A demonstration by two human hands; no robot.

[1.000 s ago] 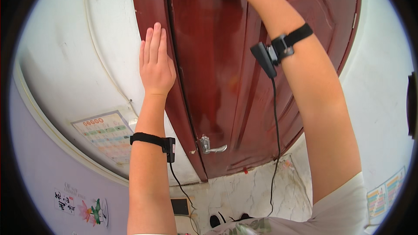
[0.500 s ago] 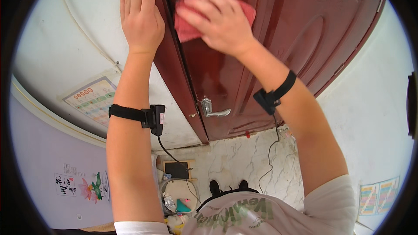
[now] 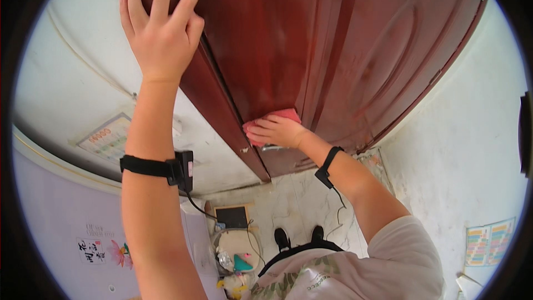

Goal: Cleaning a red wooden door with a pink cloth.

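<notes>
Dropped well down the dark red door [image 3: 333, 50] since half a second ago, right hand [image 3: 276, 131] now pressing a pink cloth [image 3: 276, 119] flat against the wood at handle height, where before it worked high up near the top of the view. Fingers closed loosely over the cloth, pinning it to the panel rather than pinching it; only a strip of pink showing above and beside the knuckles. Just below that hand, partly hidden, a glimpse of the metal door handle [image 3: 270, 147]. Black strap with a small device and trailing cable on the right wrist.

Left hand [image 3: 161, 39] raised far above the cloth, open, fingers spread, holding nothing, palm side resting against the door's edge as if steadying it. Much the same place as before, fingers now fanned wider. Matching black strap and cable on that forearm.

Far below the cloth: pale marble-look floor [image 3: 300, 211], black shoes [image 3: 282, 239], a small dark box and some colourful clutter by the wall. Paper charts on the white walls to either side.

Judging by the gloss, upper panels look wiped already; cloth now around the handle, with the lowest stretch of door beneath it seemingly left to do. Hard to tell any real difference in cleanliness.
</notes>
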